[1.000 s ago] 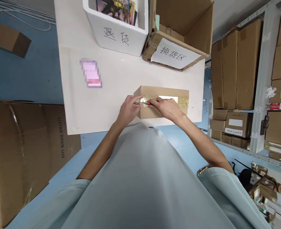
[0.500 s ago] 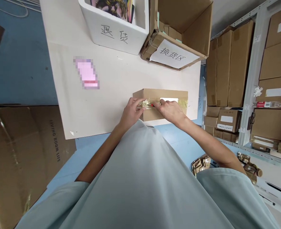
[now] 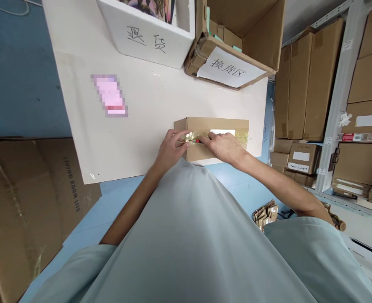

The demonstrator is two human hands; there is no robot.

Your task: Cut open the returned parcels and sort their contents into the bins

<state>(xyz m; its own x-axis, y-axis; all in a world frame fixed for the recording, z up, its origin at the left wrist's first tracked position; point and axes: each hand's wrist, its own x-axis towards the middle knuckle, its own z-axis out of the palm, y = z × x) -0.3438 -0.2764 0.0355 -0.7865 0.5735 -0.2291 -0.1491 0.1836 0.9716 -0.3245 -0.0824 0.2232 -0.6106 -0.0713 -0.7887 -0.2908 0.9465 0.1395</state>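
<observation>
A long cardboard box (image 3: 201, 123) lies near the front edge of the white table, with shiny clear tape (image 3: 191, 136) along its upper face and a white label partly under my fingers. My left hand (image 3: 170, 147) rests on the box's left end, thumb and fingers apart on either side of the tape. Closed over the middle of the box, my right hand (image 3: 225, 146) grips a small tool with a red tip (image 3: 197, 141). The tip is at the tape; the rest of the tool is hidden by the fingers.
At the back of the table (image 3: 141, 139) stand a white foam bin (image 3: 154, 42) and an open cardboard box with a paper sign (image 3: 231, 67). A blurred pink item (image 3: 110, 96) lies left. Shelves of boxes (image 3: 323, 84) stand right; a large carton (image 3: 31, 210) is at lower left.
The red tip has moved slightly left along the tape with my right hand. My left hand stays on the box's end. The whole view has shifted a little.
</observation>
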